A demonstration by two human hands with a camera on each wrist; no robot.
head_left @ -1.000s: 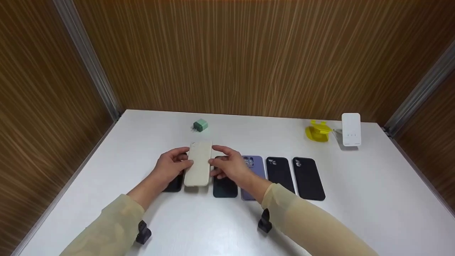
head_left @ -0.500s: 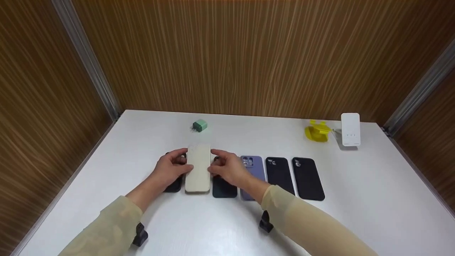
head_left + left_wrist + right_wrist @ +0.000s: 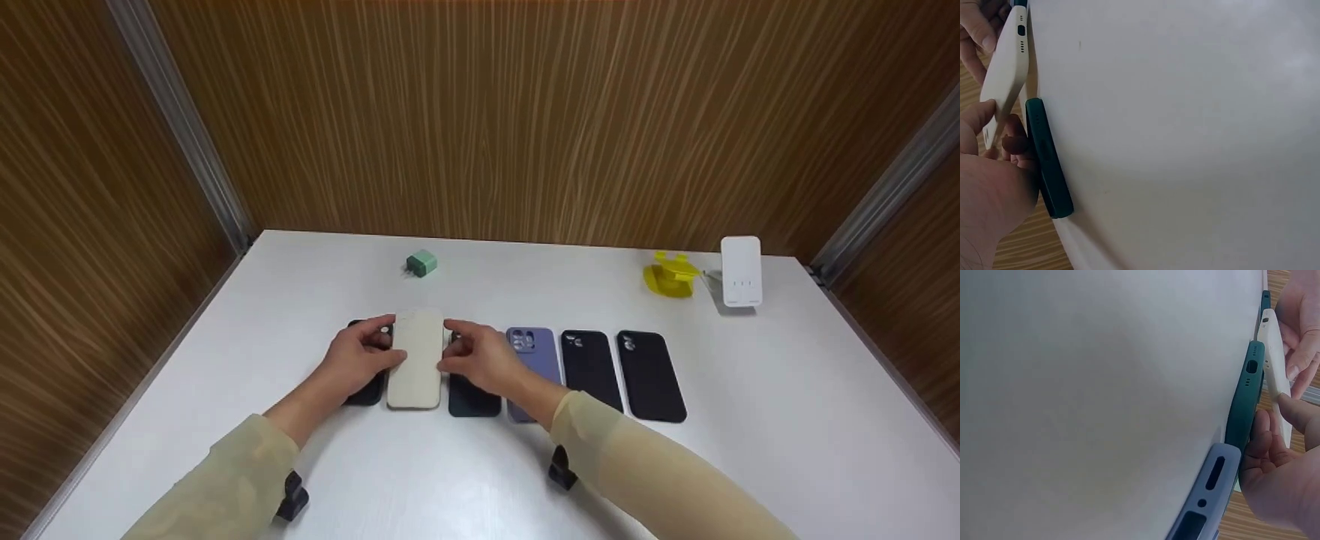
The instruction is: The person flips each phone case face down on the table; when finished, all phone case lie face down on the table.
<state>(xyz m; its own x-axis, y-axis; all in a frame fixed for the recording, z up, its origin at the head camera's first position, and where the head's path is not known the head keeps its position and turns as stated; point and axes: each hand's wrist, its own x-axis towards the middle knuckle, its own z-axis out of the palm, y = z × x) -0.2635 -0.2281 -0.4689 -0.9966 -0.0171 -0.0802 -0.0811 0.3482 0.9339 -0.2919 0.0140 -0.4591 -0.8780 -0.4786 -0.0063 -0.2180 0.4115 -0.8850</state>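
Note:
A cream-white phone case (image 3: pixel 416 367) lies between my two hands, its back facing up, within a row of phone cases. My left hand (image 3: pixel 351 360) pinches its left edge with thumb and fingers. On the opposite edge, my right hand (image 3: pixel 484 360) pinches it the same way. Both wrist views show the white case (image 3: pixel 1008 70) from its bottom end, with the port hole visible. Left of it, a dark case (image 3: pixel 366 391) is partly covered by my left hand. A dark green case (image 3: pixel 1246 391) sits just to the right, partly under my right hand.
Further right in the row lie a purple case (image 3: pixel 546 367) and two black cases (image 3: pixel 591 360), (image 3: pixel 651 375). Behind stand a green charger plug (image 3: pixel 422 262), a yellow stand (image 3: pixel 670 277) and a white upright panel (image 3: pixel 741 271). Wood-grain walls enclose the white table (image 3: pixel 420 472).
The white case has come down toward the table and a little nearer to me, its bottom end lowering into line with the row. Both hands have kept hold and moved with it.

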